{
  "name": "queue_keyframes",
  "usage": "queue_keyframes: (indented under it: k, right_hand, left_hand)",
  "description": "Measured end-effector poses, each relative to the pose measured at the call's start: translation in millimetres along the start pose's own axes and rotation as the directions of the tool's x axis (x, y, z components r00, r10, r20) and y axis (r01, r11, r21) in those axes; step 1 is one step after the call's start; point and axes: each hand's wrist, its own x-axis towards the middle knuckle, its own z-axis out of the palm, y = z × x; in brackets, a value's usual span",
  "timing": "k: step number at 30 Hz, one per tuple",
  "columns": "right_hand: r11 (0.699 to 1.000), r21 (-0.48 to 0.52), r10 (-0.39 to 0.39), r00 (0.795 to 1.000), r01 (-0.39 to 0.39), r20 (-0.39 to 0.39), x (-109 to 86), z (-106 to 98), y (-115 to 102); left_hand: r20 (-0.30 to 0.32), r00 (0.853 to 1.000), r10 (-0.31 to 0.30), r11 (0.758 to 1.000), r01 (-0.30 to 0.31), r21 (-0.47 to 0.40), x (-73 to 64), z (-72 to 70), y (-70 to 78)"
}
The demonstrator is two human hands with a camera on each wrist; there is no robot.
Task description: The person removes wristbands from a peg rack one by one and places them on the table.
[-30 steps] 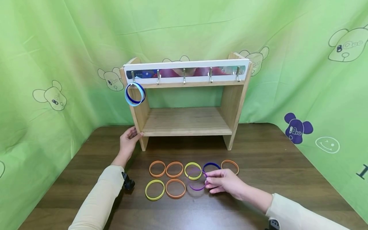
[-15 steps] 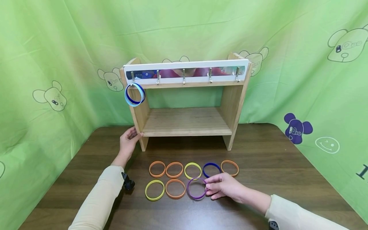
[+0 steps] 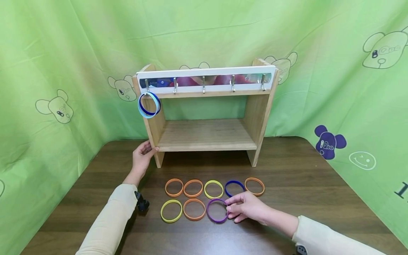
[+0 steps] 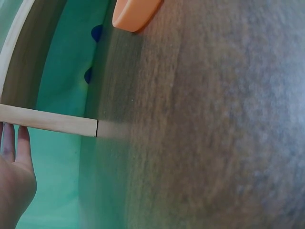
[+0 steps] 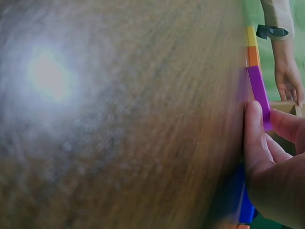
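Note:
A purple silicone wristband (image 3: 208, 211) lies at the right end of the front row on the table. My right hand (image 3: 248, 209) pinches its right edge between thumb and fingers; the right wrist view shows the purple wristband (image 5: 258, 88) between the fingertips. My left hand (image 3: 142, 157) grips the lower left side panel of a small wooden shelf (image 3: 207, 134), thumb in front and fingers behind. In the left wrist view the fingers of the left hand (image 4: 16, 176) touch the panel. A light blue wristband (image 3: 140, 110) and a dark blue one hang from the shelf's leftmost hook (image 3: 147, 85).
Left of the purple band lie an orange (image 3: 194, 200) and a yellow wristband (image 3: 163, 205). Behind them runs a row of orange, yellow and blue wristbands, with a blue wristband (image 3: 234, 181) close by my right fingers. Several metal hooks line the shelf's white rail (image 3: 220, 71). A green curtain (image 3: 204, 35) hangs behind.
My right hand has lowered the purple wristband toward me, from overlapping the yellow one to a spot beside the front orange one. The left hand has stayed on the shelf.

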Motion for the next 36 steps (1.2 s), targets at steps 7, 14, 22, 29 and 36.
queue_keyframes:
  k: [7, 14, 22, 29, 36]
  right_hand:
    - [0.999, -0.041, -0.004, 1.0, 0.003, -0.029, -0.1, -0.1, -2.4]
    - [0.999, -0.053, -0.005, 0.999, 0.003, -0.038, 0.6, -0.4, -2.2]
    - [0.998, -0.063, -0.011, 0.999, 0.008, -0.041, 2.0, -2.1, -0.2]
    - [0.997, -0.068, -0.034, 0.998, 0.031, -0.043, 1.1, -5.3, -7.9]
    - [0.996, -0.047, -0.074, 0.996, 0.071, -0.058, 5.9, -7.0, -20.1]
  left_hand:
    - [-0.006, 1.0, 0.023, 1.0, -0.023, -0.012, 0.1, 0.3, 0.3]
    - [-0.005, 1.0, 0.018, 1.0, -0.018, -0.016, -0.3, -0.2, 1.2]
    - [0.001, 1.0, 0.007, 1.0, -0.007, -0.008, -0.7, -1.1, 1.8]
    - [0.02, 1.0, -0.017, 1.0, 0.017, -0.019, -0.7, 0.0, 5.9]
    - [0.008, 1.0, -0.006, 1.0, 0.006, -0.02, 0.0, 0.4, 1.0]
